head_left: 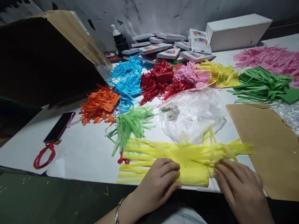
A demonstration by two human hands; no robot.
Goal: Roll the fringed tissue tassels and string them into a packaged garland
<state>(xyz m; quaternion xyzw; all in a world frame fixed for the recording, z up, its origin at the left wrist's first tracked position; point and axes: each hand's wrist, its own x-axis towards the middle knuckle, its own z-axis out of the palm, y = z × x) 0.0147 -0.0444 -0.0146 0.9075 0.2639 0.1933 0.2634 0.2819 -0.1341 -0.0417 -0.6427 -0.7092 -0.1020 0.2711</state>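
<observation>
A yellow fringed paper piece [191,158] lies flat at the table's front edge, its cut strips spreading left and right. On its lower left part rests my left hand [161,177], fingers curled together on the paper, with a bangle on the wrist. At the paper's right side, my right hand [240,183] has its fingers closed around yellow strips near the fringe. Behind the yellow paper are a light green fringed bundle [133,123] and a clear plastic bag [193,112] with a grey lump in it.
Orange [100,104], blue, red, pink, yellow and dark green [266,84] bundles form a row behind. A phone [59,127] with a red cord lies left. Brown cardboard [268,149] is at right. Flat boxes [155,48] and a white box [238,32] stand at the back.
</observation>
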